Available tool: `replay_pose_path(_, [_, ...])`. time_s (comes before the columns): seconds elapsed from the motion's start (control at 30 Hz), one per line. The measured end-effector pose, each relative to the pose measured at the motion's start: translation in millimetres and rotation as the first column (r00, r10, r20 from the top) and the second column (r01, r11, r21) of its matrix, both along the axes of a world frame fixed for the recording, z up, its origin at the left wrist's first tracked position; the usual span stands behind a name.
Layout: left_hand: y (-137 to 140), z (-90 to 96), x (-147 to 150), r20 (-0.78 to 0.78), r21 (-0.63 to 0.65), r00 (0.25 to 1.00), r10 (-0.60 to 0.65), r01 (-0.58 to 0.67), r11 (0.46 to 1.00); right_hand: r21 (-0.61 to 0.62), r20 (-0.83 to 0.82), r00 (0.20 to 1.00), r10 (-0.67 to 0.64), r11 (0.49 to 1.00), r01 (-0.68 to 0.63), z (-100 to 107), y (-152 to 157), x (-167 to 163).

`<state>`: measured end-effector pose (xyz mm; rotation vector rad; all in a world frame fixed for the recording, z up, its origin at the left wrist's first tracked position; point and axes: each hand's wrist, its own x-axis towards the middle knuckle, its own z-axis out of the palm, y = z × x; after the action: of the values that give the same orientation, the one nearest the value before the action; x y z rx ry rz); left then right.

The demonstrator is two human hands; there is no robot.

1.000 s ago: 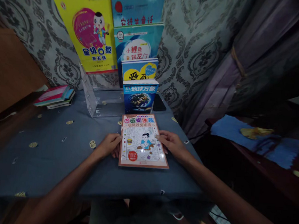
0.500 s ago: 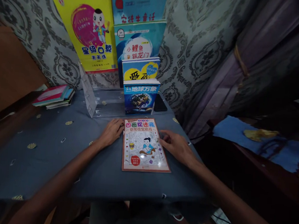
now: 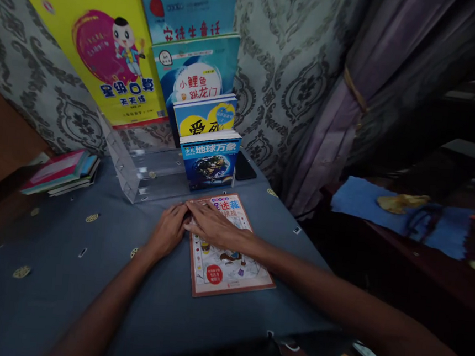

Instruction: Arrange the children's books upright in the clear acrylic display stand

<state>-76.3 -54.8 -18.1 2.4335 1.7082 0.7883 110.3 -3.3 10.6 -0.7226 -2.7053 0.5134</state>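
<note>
A picture activity book point(image 3: 232, 280) with a reddish-brown border and Chinese title lies flat on the dark tablecloth. My right hand point(image 3: 212, 225) reaches across its cover to the upper left edge, fingers stretched out, hiding part of the title and drawing. At that same left edge rests my left hand point(image 3: 169, 228), its fingers extended and their tips meeting my right fingers. Just behind the book, a clear acrylic stand point(image 3: 123, 176) holds upright books: a blue one with a globe point(image 3: 209, 167), a teal one point(image 3: 203, 67), and a large yellow one point(image 3: 94, 49).
A small stack of books point(image 3: 65, 171) lies on the table at the left. A dark phone point(image 3: 244, 168) rests beside the stand. Patterned wallpaper rises behind, with a tied purple curtain point(image 3: 330, 108) at right. A blue cloth point(image 3: 355, 202) covers part of a lower surface to the right.
My right hand has moved left from the book's right edge, across the cover to its left edge. My left hand stays by that edge. The view has shifted slightly right and closer.
</note>
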Motion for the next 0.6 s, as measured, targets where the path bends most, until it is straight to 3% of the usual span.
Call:
replay_pose_path(0.33, [-0.7,1.4,2.5,-0.085,0.031,0.996,0.023,-0.02,0.999,0.082,0.05,0.986,-0.16,0.984,0.155,-7.7,16.6,31.7])
replay_pose_path(0.47, [0.0,0.0,2.0,-0.095,0.023,0.995,0.017,-0.015,1.0,0.137,0.031,0.959,-0.283,0.951,0.276,-11.4,25.8,55.1])
replay_pose_path(0.6, [-0.8,-0.1,-3.0,-0.107,0.003,0.994,-0.005,0.005,1.0,0.085,0.03,0.909,-0.415,0.908,0.411,-9.4,33.1,71.3])
